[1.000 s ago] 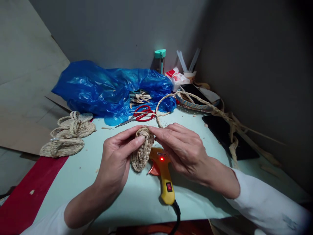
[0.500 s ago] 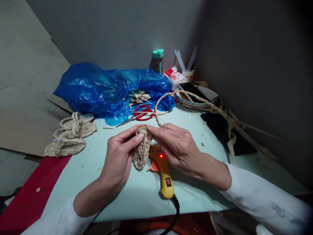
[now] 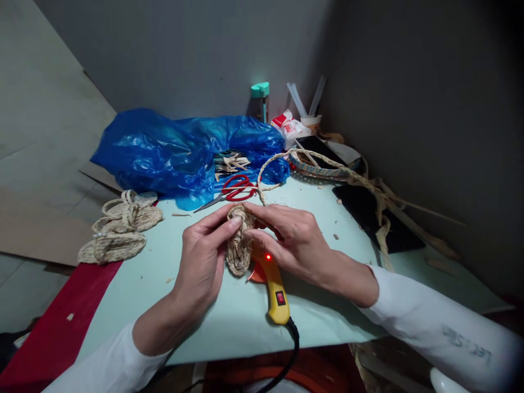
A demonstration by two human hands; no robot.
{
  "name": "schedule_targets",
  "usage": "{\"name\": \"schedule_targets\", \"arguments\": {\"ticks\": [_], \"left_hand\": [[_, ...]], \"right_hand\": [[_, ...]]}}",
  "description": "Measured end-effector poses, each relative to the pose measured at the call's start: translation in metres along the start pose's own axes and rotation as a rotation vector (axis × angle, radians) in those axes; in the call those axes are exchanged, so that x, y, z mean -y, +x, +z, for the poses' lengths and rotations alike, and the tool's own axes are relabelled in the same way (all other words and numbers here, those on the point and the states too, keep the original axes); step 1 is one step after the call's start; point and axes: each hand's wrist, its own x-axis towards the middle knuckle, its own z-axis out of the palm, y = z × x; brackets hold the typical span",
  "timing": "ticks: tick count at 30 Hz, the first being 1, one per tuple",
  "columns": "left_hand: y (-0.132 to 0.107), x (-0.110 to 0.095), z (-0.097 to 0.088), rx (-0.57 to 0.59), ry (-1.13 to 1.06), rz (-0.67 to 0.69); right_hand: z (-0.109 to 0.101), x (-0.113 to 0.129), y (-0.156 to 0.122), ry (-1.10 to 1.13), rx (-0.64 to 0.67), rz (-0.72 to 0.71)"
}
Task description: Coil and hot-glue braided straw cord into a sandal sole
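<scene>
Between my hands is a small oval sole of coiled straw braid (image 3: 238,254), held upright lengthwise. My left hand (image 3: 200,245) grips its left side, thumb pressed on the face and fingers behind. My right hand (image 3: 295,234) closes on the upper right edge, thumb on the near face and fingers at the top. A loose length of straw braid (image 3: 262,180) runs from behind my right hand up and over to the right. Beneath the sole and my right hand lies a yellow glue gun (image 3: 277,295), its red light lit, its nozzle hidden.
Red-handled scissors (image 3: 238,188) lie beyond my hands, before a blue plastic bag (image 3: 164,153). Several small woven straw slippers (image 3: 112,246) sit at the left. A black tablet-like slab (image 3: 368,218) is at the right. The glue gun's black cord (image 3: 295,344) drops over the near edge.
My right thumb has come round onto the near face of the sole, where it was lower and behind before. The whole view has shifted slightly.
</scene>
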Motion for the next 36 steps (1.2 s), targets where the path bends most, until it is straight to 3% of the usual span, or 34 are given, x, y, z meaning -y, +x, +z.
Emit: {"name": "schedule_targets", "arguments": {"ticks": [7, 11, 16, 20, 27, 36], "left_hand": [[-0.003, -0.006, 0.006, 0.014, 0.01, -0.016], [0.0, -0.014, 0.003, 0.03, 0.013, 0.049], [0.014, -0.02, -0.012, -0.116, 0.032, 0.147], [0.019, -0.018, -0.017, -0.142, 0.103, 0.15], [0.014, -0.015, -0.015, -0.123, 0.307, 0.32], [0.007, -0.015, -0.019, -0.049, 0.373, 0.433]], "right_hand": [[-0.007, 0.0, 0.01, 0.26, -0.065, 0.286], [-0.017, -0.004, 0.018, 0.405, -0.108, 0.411], [-0.027, -0.013, 0.024, 0.501, -0.182, 0.519], [-0.032, -0.013, 0.025, 0.536, -0.171, 0.532], [-0.033, 0.004, 0.025, 0.571, -0.075, 0.473], [-0.032, 0.01, 0.021, 0.481, -0.048, 0.351]]}}
